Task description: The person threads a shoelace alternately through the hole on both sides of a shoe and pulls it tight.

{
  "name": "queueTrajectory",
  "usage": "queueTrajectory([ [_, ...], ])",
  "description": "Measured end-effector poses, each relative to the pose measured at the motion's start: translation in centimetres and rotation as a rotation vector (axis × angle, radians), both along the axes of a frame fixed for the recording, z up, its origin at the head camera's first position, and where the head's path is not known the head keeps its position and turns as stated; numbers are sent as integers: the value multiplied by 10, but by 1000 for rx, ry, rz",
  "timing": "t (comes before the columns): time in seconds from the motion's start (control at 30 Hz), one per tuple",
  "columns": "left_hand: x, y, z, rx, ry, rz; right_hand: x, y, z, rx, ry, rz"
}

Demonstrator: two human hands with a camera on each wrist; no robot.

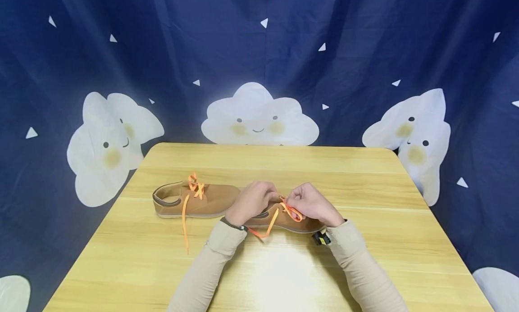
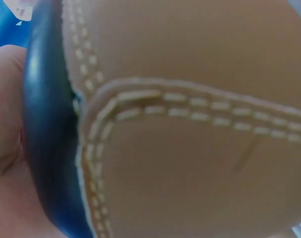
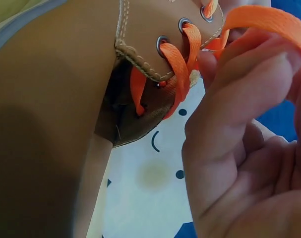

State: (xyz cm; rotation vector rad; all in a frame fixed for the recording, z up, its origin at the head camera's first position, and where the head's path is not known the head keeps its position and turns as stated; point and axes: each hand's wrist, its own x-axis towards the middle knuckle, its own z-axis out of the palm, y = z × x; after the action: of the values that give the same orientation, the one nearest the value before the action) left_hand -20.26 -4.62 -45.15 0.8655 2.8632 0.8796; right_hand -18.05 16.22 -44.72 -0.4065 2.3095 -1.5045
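Observation:
Two brown leather shoes lie on the table: one at the left (image 1: 220, 199), the other under both hands (image 1: 308, 225). My right hand (image 1: 314, 204) pinches the orange shoelace (image 3: 264, 20) beside the eyelets of the right-hand shoe, and a loop of it hangs below the fingers. My left hand (image 1: 253, 201) lies over that shoe's opening, fingers bent toward the tongue; its fingertips are hidden in the head view. The left wrist view shows its skin beyond the dark padded collar (image 2: 51, 124). In the right wrist view, lace crosses several metal eyelets (image 3: 162, 44).
The left shoe has its own orange lace (image 1: 185, 217), one end trailing over the wooden table (image 1: 121, 258). The other shoe's loose lace end (image 1: 263, 234) hangs near my left wrist. A blue curtain (image 1: 259, 46) with clouds surrounds the table.

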Motion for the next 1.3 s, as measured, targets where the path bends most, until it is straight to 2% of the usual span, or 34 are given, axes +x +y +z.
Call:
queueTrajectory([
  [0.23, 0, 0, 0, -10, -14, 5, 3, -3, 2, 66, 80, -3],
  [0.47, 0, 0, 0, -12, -7, -1, 6, -6, 5, 131, 100, -39],
  [0.77, -3, -3, 2, 22, -43, -39, 5, -9, 2, 166, 183, -39],
  [0.9, -5, -5, 2, 59, -68, -77, 6, -10, 2, 194, 184, -51],
  [1.03, -5, -7, 4, 104, -130, -130, 8, -11, 3, 226, 173, -72],
  [1.13, -5, -9, 5, 130, -209, -157, 9, -13, 4, 250, 168, -84],
  [1.3, -4, -10, 6, 204, -344, -145, 11, -15, 6, 292, 177, -83],
])
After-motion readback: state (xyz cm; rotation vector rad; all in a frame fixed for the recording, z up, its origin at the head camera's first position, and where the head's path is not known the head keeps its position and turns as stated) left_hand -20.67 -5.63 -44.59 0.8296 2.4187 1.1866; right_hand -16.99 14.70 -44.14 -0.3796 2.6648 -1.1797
